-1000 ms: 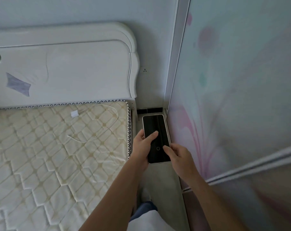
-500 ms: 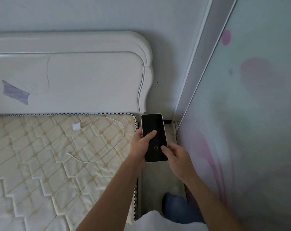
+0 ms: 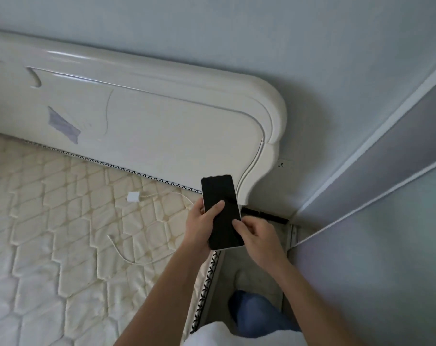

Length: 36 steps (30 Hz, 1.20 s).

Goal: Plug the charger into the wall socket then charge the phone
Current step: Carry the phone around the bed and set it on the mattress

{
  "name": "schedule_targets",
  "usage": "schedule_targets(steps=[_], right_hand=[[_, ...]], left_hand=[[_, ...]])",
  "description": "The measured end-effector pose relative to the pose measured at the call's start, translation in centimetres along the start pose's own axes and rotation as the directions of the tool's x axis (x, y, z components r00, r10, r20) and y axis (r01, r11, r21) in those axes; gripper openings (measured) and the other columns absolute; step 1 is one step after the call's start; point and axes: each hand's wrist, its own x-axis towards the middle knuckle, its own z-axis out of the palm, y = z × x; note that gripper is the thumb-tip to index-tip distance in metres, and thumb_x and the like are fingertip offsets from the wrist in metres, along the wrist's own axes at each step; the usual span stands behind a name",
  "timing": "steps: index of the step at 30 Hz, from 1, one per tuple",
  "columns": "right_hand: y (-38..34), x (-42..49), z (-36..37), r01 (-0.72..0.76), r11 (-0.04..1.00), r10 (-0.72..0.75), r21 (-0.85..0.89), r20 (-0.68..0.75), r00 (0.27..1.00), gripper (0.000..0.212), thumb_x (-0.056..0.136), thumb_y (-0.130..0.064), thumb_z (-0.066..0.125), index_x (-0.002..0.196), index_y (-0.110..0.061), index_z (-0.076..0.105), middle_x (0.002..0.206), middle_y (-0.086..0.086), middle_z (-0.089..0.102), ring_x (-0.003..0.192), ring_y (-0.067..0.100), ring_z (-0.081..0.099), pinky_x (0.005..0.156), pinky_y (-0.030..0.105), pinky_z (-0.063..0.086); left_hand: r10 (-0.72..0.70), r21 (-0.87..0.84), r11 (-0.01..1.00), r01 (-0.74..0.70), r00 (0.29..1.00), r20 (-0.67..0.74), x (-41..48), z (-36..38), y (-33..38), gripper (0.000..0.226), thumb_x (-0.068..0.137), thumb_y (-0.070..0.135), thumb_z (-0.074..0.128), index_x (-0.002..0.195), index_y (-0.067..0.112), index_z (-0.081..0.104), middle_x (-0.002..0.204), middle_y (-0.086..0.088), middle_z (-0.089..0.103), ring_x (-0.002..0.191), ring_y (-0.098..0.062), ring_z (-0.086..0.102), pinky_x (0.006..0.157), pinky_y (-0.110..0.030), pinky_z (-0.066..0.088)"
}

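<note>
Gripping a dark-screened, pale-edged phone point(image 3: 222, 211) from its left, the left hand point(image 3: 199, 224) is laying its thumb across the glass, right hand point(image 3: 258, 239) pinching its right edge, white charger point(image 3: 133, 196) and cable lying unplugged on the mattress point(image 3: 50, 233) at nine o'clock, wall socket point(image 3: 284, 164) showing at one o'clock.

Bedroom: mattress point(image 3: 50, 233), white headboard point(image 3: 162, 126), wall.

Cable point(image 3: 147, 260) partly behind left arm; wall socket point(image 3: 284, 164) too small.

Bare forearms, white top point(image 3: 239, 334), blue jeans point(image 3: 259, 315), pale shoe point(image 3: 244, 278)
</note>
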Motion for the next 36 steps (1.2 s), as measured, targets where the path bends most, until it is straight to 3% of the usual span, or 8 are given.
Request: schedule_targets(steps=[5,8,10,18,22,28,31,36], right_hand=[[-1.6,8.4,-0.8,0.098,0.992,-0.084,-0.075,0.174,0.981,0.037,0.093,-0.038,0.056,0.066,-0.014,0.061,0.057,0.003,0.059,0.053,0.016,0.054,0.052,0.032,0.041],[-2.5,11.9,0.3,0.182,0.977,-0.141,-0.112,0.299,0.944,0.037,0.094,-0.040,0.054,0.065,-0.017,0.060,0.055,-0.005,0.058,0.053,0.010,0.054,0.051,0.028,0.041],[-3.2,13.1,1.6,0.241,0.960,-0.168,-0.140,0.398,0.902,0.039,0.094,-0.042,0.053,0.066,-0.014,0.059,0.055,-0.002,0.058,0.053,0.011,0.054,0.051,0.032,0.042],[-6.1,14.0,8.4,0.403,0.907,-0.227,-0.121,0.665,0.712,0.043,0.096,-0.031,0.056,0.055,-0.023,0.047,0.046,-0.015,0.051,0.044,0.006,0.045,0.044,0.018,0.030],[-6.8,13.1,11.5,0.436,0.896,-0.247,-0.085,0.720,0.648,0.042,0.095,-0.036,0.055,0.060,-0.014,0.055,0.047,-0.004,0.051,0.045,0.009,0.044,0.045,0.024,0.033],[-7.5,12.1,15.2,0.447,0.885,-0.209,-0.128,0.751,0.627,0.047,0.090,-0.052,0.049,0.066,-0.012,0.055,0.054,0.008,0.055,0.049,0.023,0.048,0.049,0.041,0.041],[-6.9,12.2,17.0,0.463,0.867,-0.184,-0.185,0.745,0.641,0.040,0.094,-0.042,0.053,0.061,-0.020,0.045,0.048,-0.005,0.044,0.045,0.009,0.038,0.046,0.023,0.032],[-3.9,13.4,21.2,0.504,0.818,-0.143,-0.277,0.750,0.646,0.039,0.096,-0.043,0.050,0.063,-0.024,0.042,0.045,-0.005,0.043,0.043,0.011,0.041,0.045,0.022,0.031]], left_hand=[[0.010,-0.105,0.994,-0.029,0.984,-0.175,4.5,0.8,2.9,0.022,0.089,0.009,0.069,0.111,0.010,0.066,0.098,-0.015,0.073,0.080,-0.026,0.074,0.066,-0.040,0.062],[0.008,-0.135,0.989,-0.053,0.950,-0.313,5.8,-0.3,3.8,0.021,0.087,0.007,0.069,0.108,0.009,0.066,0.093,-0.013,0.073,0.077,-0.023,0.074,0.069,-0.040,0.062],[-0.003,-0.168,0.983,-0.067,0.923,-0.384,5.8,-1.6,4.1,0.023,0.087,0.006,0.069,0.110,0.009,0.066,0.098,-0.016,0.073,0.082,-0.025,0.073,0.073,-0.042,0.062],[-0.049,-0.296,0.939,-0.173,0.786,-0.616,3.5,-7.6,3.5,0.020,0.087,0.009,0.070,0.107,0.009,0.068,0.101,-0.016,0.075,0.087,-0.028,0.075,0.077,-0.043,0.062],[-0.042,-0.315,0.921,-0.230,0.745,-0.666,1.9,-10.5,3.0,0.019,0.088,0.009,0.070,0.106,0.008,0.069,0.100,-0.017,0.076,0.086,-0.027,0.075,0.074,-0.040,0.062],[-0.036,-0.323,0.912,-0.253,0.735,-0.677,1.3,-14.2,2.3,0.019,0.088,0.011,0.071,0.108,0.012,0.068,0.100,-0.014,0.076,0.088,-0.029,0.075,0.079,-0.045,0.062],[-0.045,-0.339,0.901,-0.270,0.720,-0.692,2.1,-15.8,1.6,0.024,0.088,0.013,0.072,0.111,0.016,0.063,0.096,-0.011,0.077,0.084,-0.028,0.076,0.076,-0.047,0.063],[-0.103,-0.368,0.899,-0.236,0.704,-0.703,5.7,-19.1,-1.2,0.026,0.088,0.014,0.072,0.109,0.023,0.060,0.091,-0.007,0.078,0.083,-0.027,0.076,0.079,-0.051,0.062]])
